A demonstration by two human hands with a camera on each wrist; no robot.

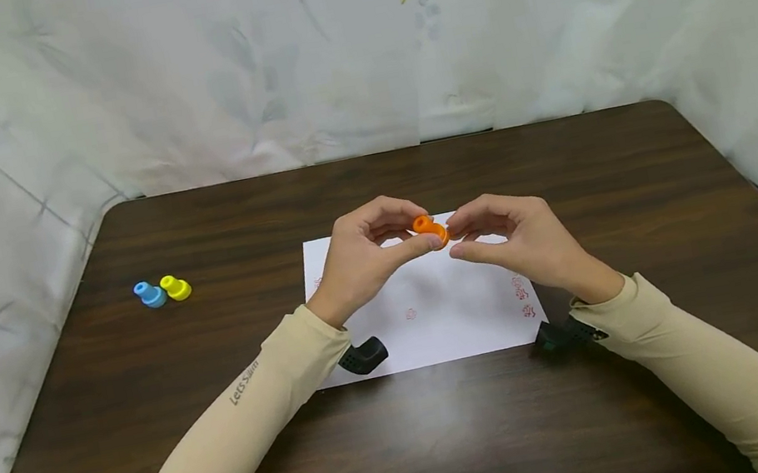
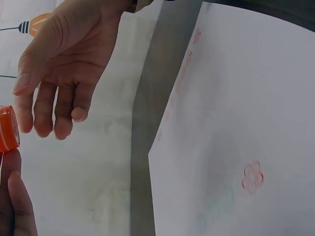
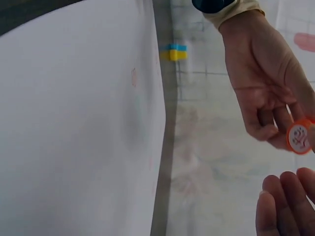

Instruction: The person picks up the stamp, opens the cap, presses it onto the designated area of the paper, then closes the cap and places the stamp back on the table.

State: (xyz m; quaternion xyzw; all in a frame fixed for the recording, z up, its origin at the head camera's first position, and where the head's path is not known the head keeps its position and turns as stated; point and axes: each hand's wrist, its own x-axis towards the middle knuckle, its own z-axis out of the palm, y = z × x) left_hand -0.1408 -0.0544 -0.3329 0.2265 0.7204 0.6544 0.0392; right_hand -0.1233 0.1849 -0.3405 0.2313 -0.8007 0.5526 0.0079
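Orange stamp (image 1: 436, 232) up in the air over the far part of the paper (image 1: 439, 319), and we have the left hand (image 1: 370, 251) pinching it between thumb and fingers! The knob leans to the left and the round base turns toward the right; from the right wrist view we catch the pale face with its red pattern, held that way, we reckon, so the printing side sits free of the fingers. Across the gap, the right hand (image 1: 519, 237) is loosely curved, thumb parted from fingers, gripping nothing, its fingertips just beside the stamp and, as we read it, not touching. Off to the left, a blue stamp (image 1: 149, 295) and a yellow stamp (image 1: 176, 287) sit side by side on the table (image 1: 424, 448), out of the arms' way, we'd judge.

Now the edges! Dark wood shows past the paper's sides, and red prints (image 1: 522, 293) run down near its right edge; the left wrist view gives us a flower print (image 2: 253, 177) too. Broad white lies between, so we see open paper below the hands. Tighter at the near right corner, where a black wrist device (image 1: 556, 336) comes close, while the table's far edge and the cloth (image 1: 334, 67) lie beyond both hands
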